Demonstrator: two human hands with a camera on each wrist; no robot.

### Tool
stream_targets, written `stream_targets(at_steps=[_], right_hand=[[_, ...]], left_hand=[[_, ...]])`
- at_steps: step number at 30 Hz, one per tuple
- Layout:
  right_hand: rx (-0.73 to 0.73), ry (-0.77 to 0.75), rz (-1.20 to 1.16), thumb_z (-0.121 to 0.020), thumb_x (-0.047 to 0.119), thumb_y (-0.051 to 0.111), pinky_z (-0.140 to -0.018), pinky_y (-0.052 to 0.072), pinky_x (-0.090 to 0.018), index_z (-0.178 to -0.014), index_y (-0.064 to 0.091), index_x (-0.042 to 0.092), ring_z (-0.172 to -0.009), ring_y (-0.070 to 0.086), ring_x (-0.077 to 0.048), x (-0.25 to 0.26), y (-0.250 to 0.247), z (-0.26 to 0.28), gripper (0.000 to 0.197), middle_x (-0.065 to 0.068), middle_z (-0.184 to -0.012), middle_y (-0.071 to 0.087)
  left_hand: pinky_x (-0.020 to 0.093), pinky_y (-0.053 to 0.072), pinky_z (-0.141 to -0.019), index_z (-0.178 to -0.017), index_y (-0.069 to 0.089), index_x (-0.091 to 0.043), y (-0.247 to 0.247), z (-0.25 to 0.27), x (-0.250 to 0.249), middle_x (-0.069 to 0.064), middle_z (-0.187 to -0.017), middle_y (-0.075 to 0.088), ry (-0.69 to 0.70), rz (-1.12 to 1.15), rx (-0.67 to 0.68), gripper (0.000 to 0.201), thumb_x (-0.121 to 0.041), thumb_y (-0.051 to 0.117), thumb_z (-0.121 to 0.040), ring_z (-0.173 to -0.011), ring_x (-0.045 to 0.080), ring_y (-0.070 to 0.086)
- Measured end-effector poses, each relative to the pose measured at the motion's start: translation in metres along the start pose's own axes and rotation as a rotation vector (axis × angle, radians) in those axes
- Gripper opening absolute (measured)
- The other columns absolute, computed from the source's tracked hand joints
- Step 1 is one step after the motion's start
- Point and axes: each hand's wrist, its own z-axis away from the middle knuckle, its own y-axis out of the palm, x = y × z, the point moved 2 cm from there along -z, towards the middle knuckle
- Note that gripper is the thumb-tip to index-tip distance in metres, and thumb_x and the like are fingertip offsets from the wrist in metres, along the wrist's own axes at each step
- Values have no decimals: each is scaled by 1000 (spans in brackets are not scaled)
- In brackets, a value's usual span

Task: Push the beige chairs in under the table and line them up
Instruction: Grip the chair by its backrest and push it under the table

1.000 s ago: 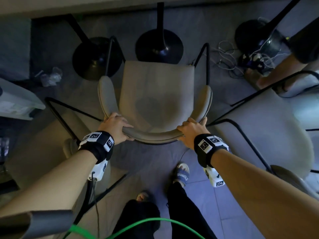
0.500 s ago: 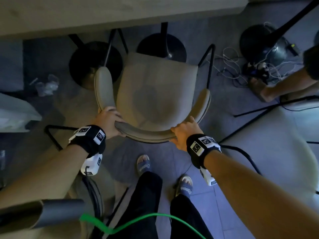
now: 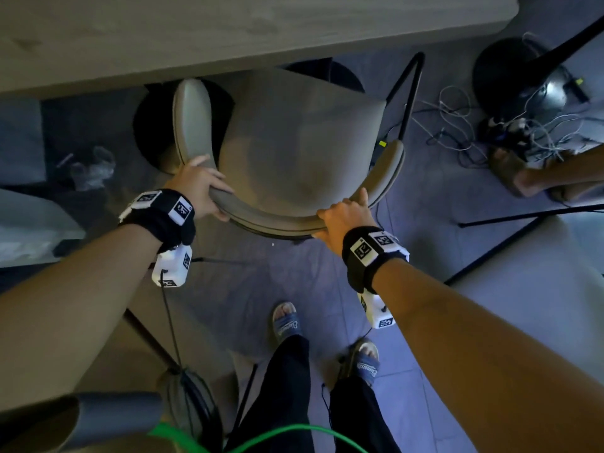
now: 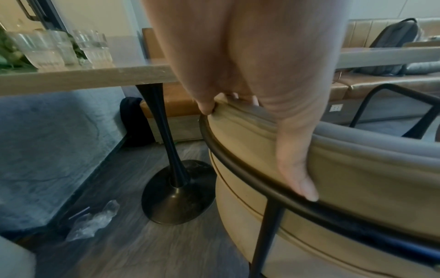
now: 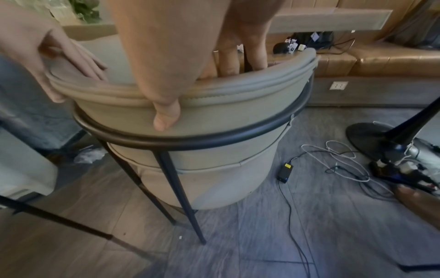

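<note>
A beige chair (image 3: 294, 142) with a black metal frame stands in front of me, its front edge under the wooden table top (image 3: 228, 34). My left hand (image 3: 199, 188) grips the left end of the curved backrest, fingers over the rim and thumb behind (image 4: 297, 178). My right hand (image 3: 343, 217) grips the backrest's right part (image 5: 214, 97), thumb down the back and fingers inside. A second beige chair (image 3: 539, 289) stands at my right, and a third (image 3: 202, 322) lies partly hidden under my left arm.
Black pedestal table bases (image 4: 176, 191) (image 3: 516, 83) stand under the table. Tangled cables and a power strip (image 3: 474, 125) lie on the floor at the right, beside another person's foot (image 3: 516, 174). A plastic wrapper (image 3: 91, 168) lies left. Glasses (image 4: 59, 50) stand on the table.
The chair has slid forward toward the table, so its front now lies under the table top. Both hands kept their hold, and I stepped forward behind it.
</note>
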Motion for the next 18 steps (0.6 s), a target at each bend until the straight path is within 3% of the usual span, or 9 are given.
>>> stream_targets(at_steps=[3,10,15,18], right_hand=[[-2,-15,22,-93,56,51,-116,8,-66,-128,59,24,-117,58,-33,-4,0,-2,48,-4,-111,70],[-15,-12,31,-93,55,53,-116,8,-66,-127,60,24,-116,58,-31,-2,-1,0,47,-2,-110,70],[-30,-4,-30,-93,54,53,-118,10,-63,-129,58,24,-119,57,-27,-4,1,11,47,-1,-114,68],[-42,-4,-6,-93,54,52,-118,9,-61,-129,58,24,-120,57,-27,-7,10,23,47,-1,-114,68]], left_hand=[[44,20,-119,-106,74,-35,1,-5,4,0,-126,65,7,4,18,68,-45,95,-42,-144,26,27],[42,22,-117,-109,76,-28,2,-3,1,-2,-124,64,-2,31,-14,69,-39,96,-44,-144,27,24],[42,32,-112,-104,77,-29,6,3,-1,-3,-113,72,17,20,-32,70,-46,96,-39,-133,25,41],[44,34,-111,-103,77,-29,16,14,-6,-5,-112,71,17,26,-43,70,-46,95,-38,-133,25,42]])
